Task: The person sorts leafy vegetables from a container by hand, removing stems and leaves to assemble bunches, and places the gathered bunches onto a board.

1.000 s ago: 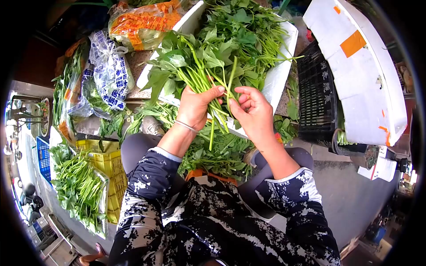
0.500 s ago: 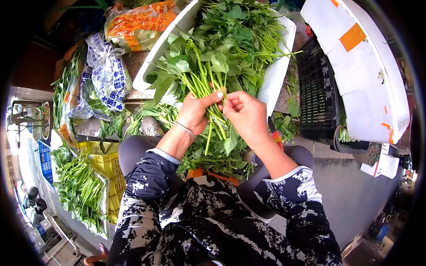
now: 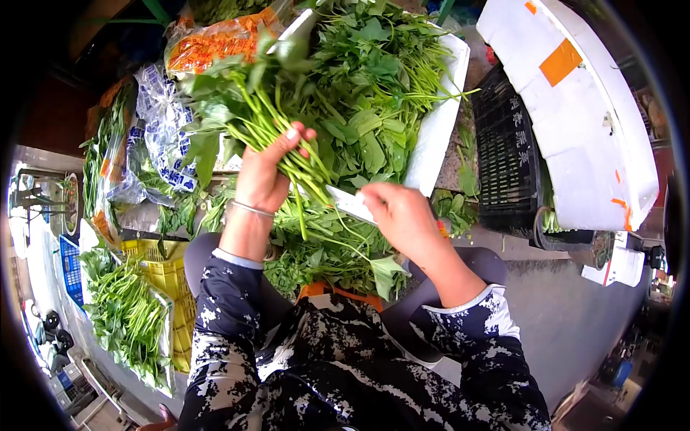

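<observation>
My left hand (image 3: 269, 165) is wrapped round a bunch of leafy green stems (image 3: 251, 115), its leaves pointing up and left and its cut ends down to the right. To its right, my right hand (image 3: 395, 215) has its fingers curled together near the front rim of a white foam box (image 3: 435, 147); whether anything is in them is hidden. Loose greens (image 3: 374, 93) fill the box. Below my hands, a stem with a single leaf (image 3: 387, 273) lies over a pile of greens (image 3: 309, 251) between my knees.
Plastic bags of vegetables (image 3: 162, 126) lie at the left, above a yellow crate (image 3: 169, 276) and a white tray of greens (image 3: 129, 309). A black crate (image 3: 507, 144) and a large white foam box (image 3: 575, 108) stand at the right. An orange object (image 3: 338, 293) shows below the pile.
My left hand has moved left with the bunch. My right hand has come away from it and moved slightly down. The single leaf has dropped from beside the bunch to over the pile.
</observation>
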### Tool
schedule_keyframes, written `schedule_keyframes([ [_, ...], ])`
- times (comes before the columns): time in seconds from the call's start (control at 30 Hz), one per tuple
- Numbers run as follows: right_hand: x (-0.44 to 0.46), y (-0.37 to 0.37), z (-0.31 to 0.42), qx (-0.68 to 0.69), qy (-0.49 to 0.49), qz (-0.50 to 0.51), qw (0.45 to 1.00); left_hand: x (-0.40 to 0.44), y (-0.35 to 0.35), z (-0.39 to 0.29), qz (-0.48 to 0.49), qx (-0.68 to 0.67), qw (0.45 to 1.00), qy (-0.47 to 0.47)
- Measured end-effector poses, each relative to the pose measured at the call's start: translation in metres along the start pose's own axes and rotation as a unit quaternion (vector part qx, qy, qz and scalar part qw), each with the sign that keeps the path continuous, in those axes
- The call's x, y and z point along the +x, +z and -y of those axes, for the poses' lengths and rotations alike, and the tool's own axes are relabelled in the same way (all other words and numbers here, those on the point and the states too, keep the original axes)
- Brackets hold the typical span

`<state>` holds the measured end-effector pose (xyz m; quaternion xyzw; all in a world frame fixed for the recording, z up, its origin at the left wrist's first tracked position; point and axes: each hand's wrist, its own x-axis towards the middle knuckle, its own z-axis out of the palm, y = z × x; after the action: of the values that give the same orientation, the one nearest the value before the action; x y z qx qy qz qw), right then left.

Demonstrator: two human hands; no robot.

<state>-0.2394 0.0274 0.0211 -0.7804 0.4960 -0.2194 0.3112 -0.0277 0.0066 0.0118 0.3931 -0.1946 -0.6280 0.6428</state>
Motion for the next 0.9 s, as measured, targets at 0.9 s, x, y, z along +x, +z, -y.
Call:
schedule_keyframes([
  [0.9, 0.023, 0.006, -0.006, 0.205, 0.044, 0.073, 0.975, -0.013, 0.02, 0.045, 0.082, -0.146, 0.977, -0.134],
])
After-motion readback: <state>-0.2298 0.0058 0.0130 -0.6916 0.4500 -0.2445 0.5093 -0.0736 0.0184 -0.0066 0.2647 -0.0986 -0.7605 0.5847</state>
